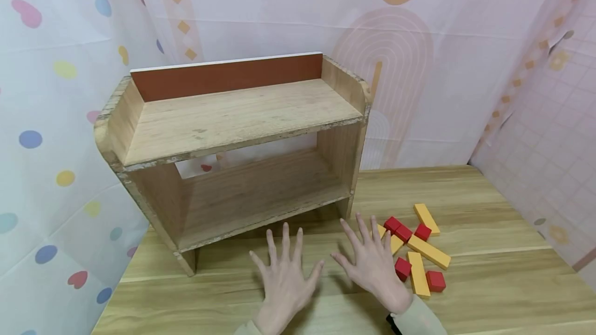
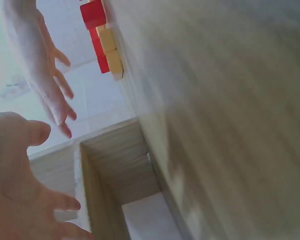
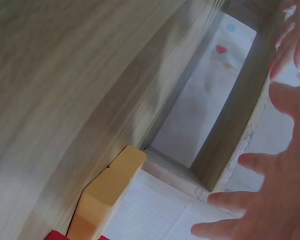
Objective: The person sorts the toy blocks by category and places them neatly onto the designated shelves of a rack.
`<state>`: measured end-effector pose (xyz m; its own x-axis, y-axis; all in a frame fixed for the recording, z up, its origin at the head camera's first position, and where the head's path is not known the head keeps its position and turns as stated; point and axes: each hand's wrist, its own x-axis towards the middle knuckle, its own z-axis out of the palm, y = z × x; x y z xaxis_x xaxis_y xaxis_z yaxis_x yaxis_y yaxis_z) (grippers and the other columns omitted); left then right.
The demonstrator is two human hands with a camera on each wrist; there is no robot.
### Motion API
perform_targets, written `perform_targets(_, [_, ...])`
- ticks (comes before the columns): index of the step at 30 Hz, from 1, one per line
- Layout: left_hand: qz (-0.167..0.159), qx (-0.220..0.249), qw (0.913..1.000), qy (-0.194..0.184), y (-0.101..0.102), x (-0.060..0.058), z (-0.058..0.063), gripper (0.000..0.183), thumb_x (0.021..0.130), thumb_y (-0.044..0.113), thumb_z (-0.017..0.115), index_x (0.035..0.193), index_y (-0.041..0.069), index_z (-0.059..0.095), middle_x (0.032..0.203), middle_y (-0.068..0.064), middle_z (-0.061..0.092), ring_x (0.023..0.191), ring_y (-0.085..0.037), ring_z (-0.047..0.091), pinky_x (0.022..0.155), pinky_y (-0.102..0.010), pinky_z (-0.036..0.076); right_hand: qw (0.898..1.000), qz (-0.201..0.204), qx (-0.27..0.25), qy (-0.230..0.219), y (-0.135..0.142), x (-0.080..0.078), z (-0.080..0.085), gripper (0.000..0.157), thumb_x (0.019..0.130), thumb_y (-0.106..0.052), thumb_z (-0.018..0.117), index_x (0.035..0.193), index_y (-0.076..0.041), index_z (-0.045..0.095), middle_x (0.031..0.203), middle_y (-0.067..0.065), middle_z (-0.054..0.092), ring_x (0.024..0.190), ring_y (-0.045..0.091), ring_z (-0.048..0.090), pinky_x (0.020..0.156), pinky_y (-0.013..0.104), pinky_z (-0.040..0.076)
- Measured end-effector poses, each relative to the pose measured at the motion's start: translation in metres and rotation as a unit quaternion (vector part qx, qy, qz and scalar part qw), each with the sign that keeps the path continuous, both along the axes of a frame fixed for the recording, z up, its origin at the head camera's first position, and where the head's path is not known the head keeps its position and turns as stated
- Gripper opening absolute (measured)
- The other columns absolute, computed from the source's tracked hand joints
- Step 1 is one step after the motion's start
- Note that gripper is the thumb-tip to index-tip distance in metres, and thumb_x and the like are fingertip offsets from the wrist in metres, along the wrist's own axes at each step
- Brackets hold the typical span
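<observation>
Both hands hover palm down over the table, fingers spread and holding nothing. In the head view the left hand (image 1: pixel 285 279) is in front of a small two-tier wooden shelf (image 1: pixel 242 112), apart from it. To its right, the right hand (image 1: pixel 372 269) is nearest the loose blocks and partly hides some of them. Among these are a long yellow block (image 1: pixel 428 251), another yellow block (image 1: pixel 418 275) and a red cube (image 1: pixel 435 281). The left wrist view shows the left hand (image 2: pixel 20 185) with the right hand beyond it. Yellow blocks (image 3: pixel 102 195) lie below the right hand (image 3: pixel 275 185) in the right wrist view.
The wooden table (image 1: pixel 493 252) runs under everything. Behind it hangs a patterned cloth (image 1: pixel 279 9), with more cloth at the left and right sides. The shelf has two tiers, an open back in the lower one and short legs on the table.
</observation>
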<state>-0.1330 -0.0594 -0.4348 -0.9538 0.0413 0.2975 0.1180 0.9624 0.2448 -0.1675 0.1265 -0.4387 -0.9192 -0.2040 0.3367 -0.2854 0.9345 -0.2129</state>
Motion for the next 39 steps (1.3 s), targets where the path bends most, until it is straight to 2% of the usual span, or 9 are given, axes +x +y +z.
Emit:
perform_targets(6, [0.003,0.025,0.9894,0.143,-0.015,-0.007,0.021,0.062,0.084,0.043,0.062,0.130,0.003,0.054,0.131,-0.022,0.057,0.116,-0.048,0.056,0.090,-0.059,0.048,0.997,0.033,-0.053,0.048,0.015,-0.015,0.010,0.057,0.083,-0.039,0.069,0.129,-0.007,0.056,0.130,0.021,0.058,0.113,0.040,0.060,0.087,0.053,0.051])
perform_targets(11, [-0.011,0.079,0.9525,0.294,-0.045,-0.013,0.052,0.042,0.082,0.023,0.068,0.114,-0.003,0.063,0.107,-0.021,0.069,0.095,-0.038,0.067,0.072,-0.043,0.057,0.992,0.065,-0.108,-0.008,0.047,-0.037,0.023,0.044,0.086,-0.025,0.068,0.123,-0.004,0.060,0.120,0.017,0.065,0.069,0.024,0.065,0.063,0.035,0.054])
perform_targets(17, [0.016,0.121,0.9099,0.396,-0.085,-0.010,0.086,0.030,0.084,0.013,0.064,0.109,-0.002,0.065,0.102,-0.020,0.070,0.087,-0.037,0.066,0.070,-0.046,0.054,0.978,0.121,-0.145,-0.084,0.091,-0.064,0.025,0.040,0.089,-0.019,0.064,0.123,0.001,0.059,0.122,0.020,0.064,0.106,0.035,0.064,0.086,0.047,0.052])
perform_targets(20, [0.048,0.142,0.8904,0.430,-0.104,-0.007,0.096,0.028,0.086,0.012,0.062,0.108,-0.003,0.066,0.102,-0.022,0.070,0.085,-0.039,0.064,0.074,-0.046,0.051,0.973,0.135,-0.155,-0.104,0.106,-0.072,0.024,0.039,0.089,-0.017,0.063,0.123,0.003,0.059,0.122,0.022,0.063,0.108,0.039,0.062,0.088,0.052,0.050])
perform_targets(24, [0.091,0.187,0.8505,0.483,-0.128,-0.006,0.104,0.024,0.085,0.008,0.063,0.104,-0.006,0.067,0.099,-0.025,0.069,0.084,-0.041,0.062,0.085,-0.019,0.044,0.970,0.151,-0.151,-0.112,0.121,-0.079,0.021,0.038,0.089,-0.016,0.062,0.121,0.005,0.059,0.119,0.025,0.063,0.103,0.040,0.063,0.086,0.053,0.051])
perform_targets(27, [0.122,0.218,0.8327,0.494,-0.144,-0.006,0.108,0.023,0.083,0.006,0.065,0.103,-0.006,0.067,0.098,-0.027,0.067,0.085,-0.040,0.061,0.085,-0.004,0.031,0.962,0.165,-0.163,-0.143,0.130,-0.084,0.019,0.039,0.090,-0.017,0.062,0.121,0.006,0.059,0.118,0.027,0.063,0.102,0.040,0.064,0.085,0.051,0.052])
perform_targets(30, [0.151,0.234,0.8308,0.482,-0.156,-0.005,0.110,0.026,0.084,0.005,0.065,0.106,-0.007,0.065,0.098,-0.028,0.064,0.086,-0.037,0.060,0.082,-0.002,0.031,0.949,0.174,-0.180,-0.190,0.136,-0.089,0.018,0.040,0.090,-0.015,0.062,0.122,0.008,0.057,0.118,0.028,0.062,0.104,0.040,0.063,0.085,0.048,0.053])
perform_targets(35, [0.196,0.253,0.8335,0.451,-0.168,-0.005,0.112,0.030,0.084,0.007,0.066,0.111,-0.005,0.063,0.102,-0.022,0.064,0.084,0.015,0.052,0.078,0.001,0.033,0.932,0.187,-0.195,-0.241,0.144,-0.095,0.019,0.041,0.088,-0.011,0.063,0.124,0.008,0.054,0.121,0.028,0.060,0.108,0.040,0.062,0.086,0.041,0.054])
perform_targets(39, [0.197,0.256,0.8446,0.427,-0.176,-0.005,0.112,0.034,0.084,0.009,0.066,0.115,-0.004,0.063,0.105,-0.022,0.068,0.081,0.032,0.039,0.074,0.004,0.032,0.926,0.188,-0.197,-0.262,0.147,-0.099,0.018,0.041,0.087,-0.011,0.065,0.123,0.007,0.056,0.119,0.026,0.062,0.110,0.039,0.061,0.086,0.038,0.054])
